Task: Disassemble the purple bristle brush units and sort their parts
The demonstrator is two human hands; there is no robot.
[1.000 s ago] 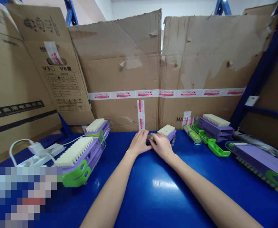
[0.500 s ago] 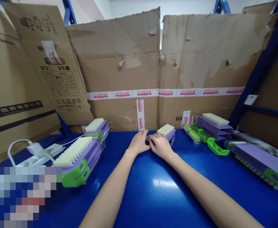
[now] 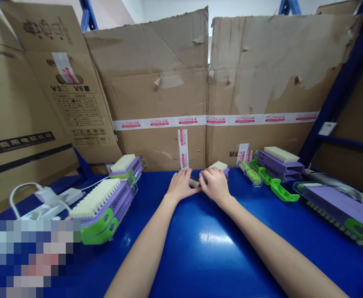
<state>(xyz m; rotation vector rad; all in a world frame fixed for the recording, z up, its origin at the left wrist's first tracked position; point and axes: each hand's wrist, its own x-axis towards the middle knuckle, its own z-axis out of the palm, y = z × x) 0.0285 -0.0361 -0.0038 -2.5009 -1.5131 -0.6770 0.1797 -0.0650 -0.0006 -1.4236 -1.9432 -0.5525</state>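
Observation:
Near the back of the blue table, my left hand (image 3: 180, 186) is closed around the left end of a small grey, partly see-through piece (image 3: 194, 182). On the right end, my right hand (image 3: 216, 184) has its fingers curled over the same piece. Most of it is hidden by the fingers, so I cannot make out its kind. Right behind my right hand sits a purple block with cream bristles (image 3: 219, 165), like a scrub brush, mostly covered by the hand.
Two bristled purple blocks with green ends (image 3: 99, 203) stand left, by a white power strip (image 3: 65, 198). Rightward are a clear-and-green case (image 3: 251, 174), a green clip (image 3: 282, 191), a purple block (image 3: 279, 163) and another lying bristles-down (image 3: 339, 207). Cardboard (image 3: 156, 82) walls the back.
My right hand has shifted slightly right, away from my left. More of the grey piece shows between them, and the brush behind is more covered.

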